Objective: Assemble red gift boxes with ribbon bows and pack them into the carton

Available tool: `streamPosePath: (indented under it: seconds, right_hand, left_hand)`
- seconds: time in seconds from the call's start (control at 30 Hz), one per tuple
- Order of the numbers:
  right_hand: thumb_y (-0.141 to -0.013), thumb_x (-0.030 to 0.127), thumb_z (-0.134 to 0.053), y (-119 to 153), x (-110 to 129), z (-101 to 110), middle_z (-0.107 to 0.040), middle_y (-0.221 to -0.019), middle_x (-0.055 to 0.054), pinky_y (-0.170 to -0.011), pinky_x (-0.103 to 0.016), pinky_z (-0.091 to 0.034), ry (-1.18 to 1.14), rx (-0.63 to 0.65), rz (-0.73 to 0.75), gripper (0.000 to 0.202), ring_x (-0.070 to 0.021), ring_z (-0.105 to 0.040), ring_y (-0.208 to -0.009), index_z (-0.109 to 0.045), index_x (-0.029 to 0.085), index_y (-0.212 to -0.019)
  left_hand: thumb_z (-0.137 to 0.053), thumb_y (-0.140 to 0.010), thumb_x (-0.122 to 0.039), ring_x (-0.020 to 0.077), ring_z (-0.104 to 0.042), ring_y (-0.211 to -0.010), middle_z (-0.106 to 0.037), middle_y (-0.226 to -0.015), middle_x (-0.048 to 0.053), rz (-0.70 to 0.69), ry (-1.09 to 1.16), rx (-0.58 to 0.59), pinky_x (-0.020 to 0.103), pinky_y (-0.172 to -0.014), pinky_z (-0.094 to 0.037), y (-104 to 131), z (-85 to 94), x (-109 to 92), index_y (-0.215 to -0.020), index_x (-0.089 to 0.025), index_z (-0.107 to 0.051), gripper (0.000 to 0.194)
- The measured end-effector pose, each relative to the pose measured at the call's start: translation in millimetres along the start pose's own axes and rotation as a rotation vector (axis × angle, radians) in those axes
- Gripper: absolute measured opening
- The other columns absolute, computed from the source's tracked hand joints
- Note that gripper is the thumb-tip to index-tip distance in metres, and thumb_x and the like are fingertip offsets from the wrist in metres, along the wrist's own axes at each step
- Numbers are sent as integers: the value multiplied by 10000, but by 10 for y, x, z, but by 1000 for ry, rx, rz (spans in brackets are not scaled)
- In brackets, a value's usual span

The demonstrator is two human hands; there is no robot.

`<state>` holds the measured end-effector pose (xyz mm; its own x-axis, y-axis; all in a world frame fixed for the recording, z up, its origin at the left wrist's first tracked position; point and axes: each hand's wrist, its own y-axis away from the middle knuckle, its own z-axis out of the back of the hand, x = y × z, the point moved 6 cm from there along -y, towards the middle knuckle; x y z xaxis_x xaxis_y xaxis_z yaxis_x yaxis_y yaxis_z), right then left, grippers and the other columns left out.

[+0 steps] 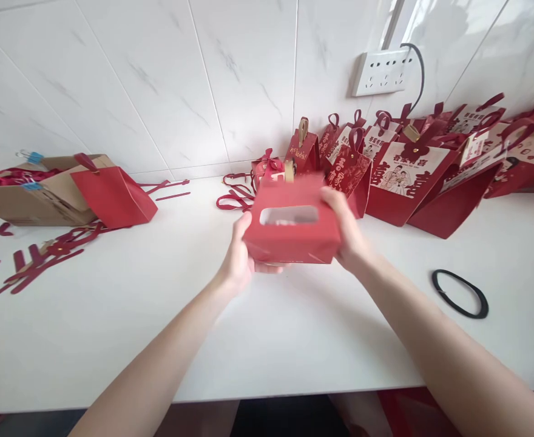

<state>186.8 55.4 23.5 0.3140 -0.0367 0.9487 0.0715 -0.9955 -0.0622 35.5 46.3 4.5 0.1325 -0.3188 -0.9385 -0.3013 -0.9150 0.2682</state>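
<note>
Near the gift bags (406,176), left hand (239,258) and right hand (349,230), fingers clamped, hold a box (292,240); moving it likely needs steadiness

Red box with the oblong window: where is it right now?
The head view shows the red box near the centre, held between the left hand and right hand over the white table, left of the black loop.

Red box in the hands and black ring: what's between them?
In the head view, the right forearm and white table lie between the red box and black ring.
</note>
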Motion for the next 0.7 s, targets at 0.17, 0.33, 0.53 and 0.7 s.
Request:
streamPosePath:
  seconds: [0.17, 0.33, 0.53, 0.7]
  right_hand:
    - [-852, 603, -386, -40, -332, -126, -650, -663, -42, -446, -253, -477, -214, 164, -547, 467, -176, -609, -571, -597, 186, -861]
    - [-870, 564, -401, -53, -463, -137, -656, -643, -28, -427, -210, -463, -282, 134, -572, 429, -146, -604, -535, -599, 183, -866]
    - [-865, 588, -370, -69, -477, -174, -682, -704, -43, -456, -236, -470, -270, 187, -529, 465, -156, -600, -534, -596, 183, -897]
    - [-824, 618, -378, -82, -378, -180, -698, -872, -77, -596, -321, -525, -154, 170, -362, 494, -237, -657, -775, -593, 193, -957]
  left_hand:
    - [-334, -738, -780, 183, -630, -459, -684, -662, 56, 169, 89, 19, 253, -372, -493, 88, 28, 26, -1032, -176, -628, 733]
    - [-342, -733, -789, 176, -636, -462, -686, -661, 53, 208, 103, -15, 241, -391, -517, 22, 116, 67, -1032, -184, -638, 737]
    - [-337, -752, -770, 176, -632, -464, -688, -659, 56, 182, 99, 9, 238, -373, -505, 53, 91, 49, -1106, -182, -614, 740]
    - [-398, -769, -702, 189, -641, -513, -694, -717, 68, 138, 56, 41, 267, -424, -519, 34, 119, 30, -1059, -177, -624, 642]
